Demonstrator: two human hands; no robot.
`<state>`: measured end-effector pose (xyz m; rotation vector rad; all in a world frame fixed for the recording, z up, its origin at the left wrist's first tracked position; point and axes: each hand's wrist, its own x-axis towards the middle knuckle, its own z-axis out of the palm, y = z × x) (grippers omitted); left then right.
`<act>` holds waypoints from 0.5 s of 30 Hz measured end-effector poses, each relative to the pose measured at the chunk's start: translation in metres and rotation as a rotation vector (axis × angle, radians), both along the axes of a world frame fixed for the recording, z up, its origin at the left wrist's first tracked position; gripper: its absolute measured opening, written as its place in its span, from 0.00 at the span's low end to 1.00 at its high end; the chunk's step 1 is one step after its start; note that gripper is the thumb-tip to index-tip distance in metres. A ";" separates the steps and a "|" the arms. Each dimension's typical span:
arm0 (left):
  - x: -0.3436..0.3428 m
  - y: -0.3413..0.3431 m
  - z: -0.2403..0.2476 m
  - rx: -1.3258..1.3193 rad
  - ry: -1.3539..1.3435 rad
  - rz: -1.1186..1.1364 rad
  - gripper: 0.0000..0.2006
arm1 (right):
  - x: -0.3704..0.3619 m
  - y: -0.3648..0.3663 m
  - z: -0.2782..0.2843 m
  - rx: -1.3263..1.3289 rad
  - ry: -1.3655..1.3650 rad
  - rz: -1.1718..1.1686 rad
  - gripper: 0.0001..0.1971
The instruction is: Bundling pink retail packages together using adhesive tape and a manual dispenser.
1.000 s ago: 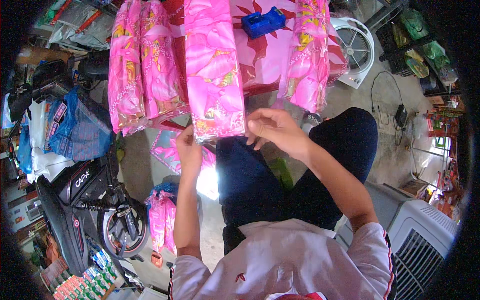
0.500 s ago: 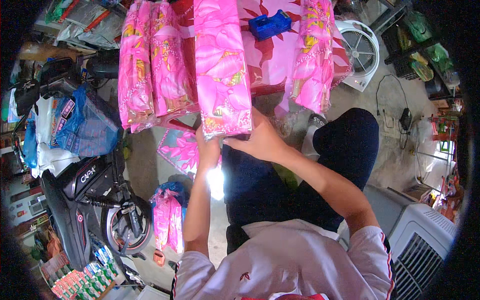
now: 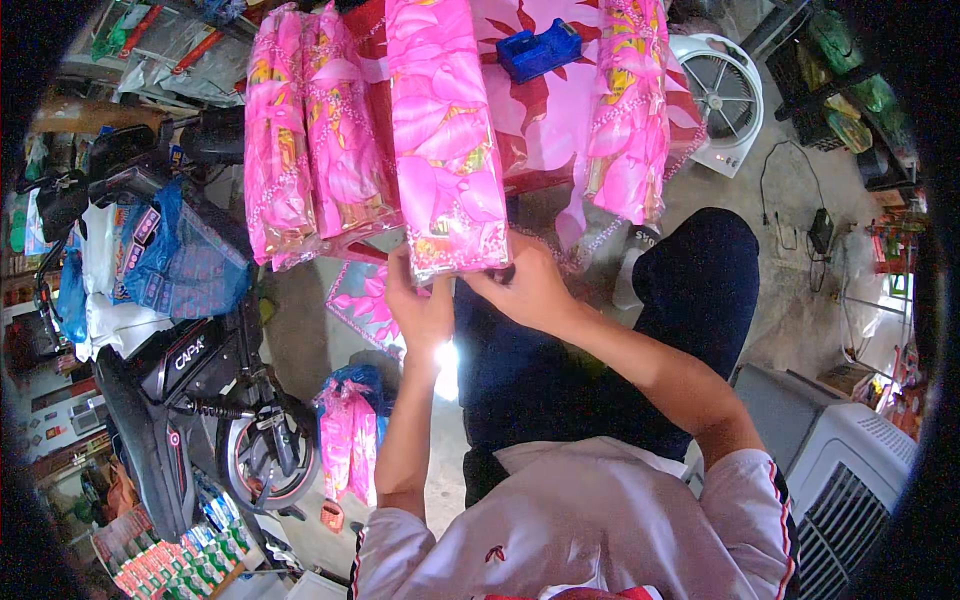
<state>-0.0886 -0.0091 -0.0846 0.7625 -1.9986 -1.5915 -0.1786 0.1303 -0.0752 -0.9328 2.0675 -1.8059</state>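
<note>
A long package in pink leaf-patterned clear wrap (image 3: 447,140) lies in front of me, its near end toward my body. My left hand (image 3: 420,305) grips the left corner of that end, with its thumb and fingers at the lower edge. At the right corner, my right hand (image 3: 527,287) pinches the end, fingers bent under it. The undersides of both grips are hidden. Beyond the right hand, a blue tape dispenser (image 3: 540,50) rests on the red and pink patterned surface (image 3: 545,130).
Two similar pink packages (image 3: 278,140) lie at the left and another pink package (image 3: 628,120) at the right. A white fan (image 3: 718,105) stands far right, and a grey air cooler (image 3: 835,450) is near right. A black motorbike (image 3: 150,400) with blue bags (image 3: 185,250) occupies the left.
My right hand has shifted from the right side of the package onto its near end, its fingers curling in. My left hand has moved slightly lower on its corner.
</note>
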 end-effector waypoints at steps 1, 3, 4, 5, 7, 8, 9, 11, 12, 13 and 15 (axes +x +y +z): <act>0.001 0.001 0.002 -0.090 0.017 0.020 0.17 | 0.002 0.004 0.002 0.037 -0.066 0.011 0.16; 0.005 -0.001 -0.003 -0.176 0.106 0.106 0.17 | 0.005 0.006 0.001 0.070 -0.135 0.023 0.16; 0.008 -0.002 -0.004 -0.259 0.197 0.190 0.18 | 0.007 0.005 -0.003 0.025 -0.090 0.027 0.15; 0.015 -0.003 -0.001 -0.264 0.195 0.189 0.18 | 0.008 0.005 -0.007 -0.020 -0.045 0.032 0.14; 0.023 0.000 0.024 -0.838 0.264 0.093 0.20 | 0.004 0.005 -0.014 -0.031 0.039 0.011 0.15; 0.020 0.002 0.036 -0.838 0.264 0.085 0.20 | 0.004 0.005 -0.015 -0.048 0.122 0.004 0.15; 0.016 0.003 0.048 -0.934 0.314 -0.002 0.20 | 0.006 0.005 -0.012 -0.048 0.120 0.002 0.15; 0.006 0.007 0.069 -1.022 0.300 -0.153 0.19 | 0.005 0.006 -0.004 -0.045 -0.021 -0.044 0.16; 0.000 0.008 0.079 -1.026 0.301 -0.156 0.19 | 0.005 0.005 -0.007 -0.049 -0.021 -0.046 0.16; -0.007 0.009 0.087 -1.096 0.259 -0.272 0.21 | 0.003 0.004 -0.013 -0.099 -0.061 -0.029 0.16; -0.021 0.006 0.095 -1.172 0.206 -0.475 0.26 | 0.001 0.002 -0.016 -0.150 -0.102 -0.016 0.17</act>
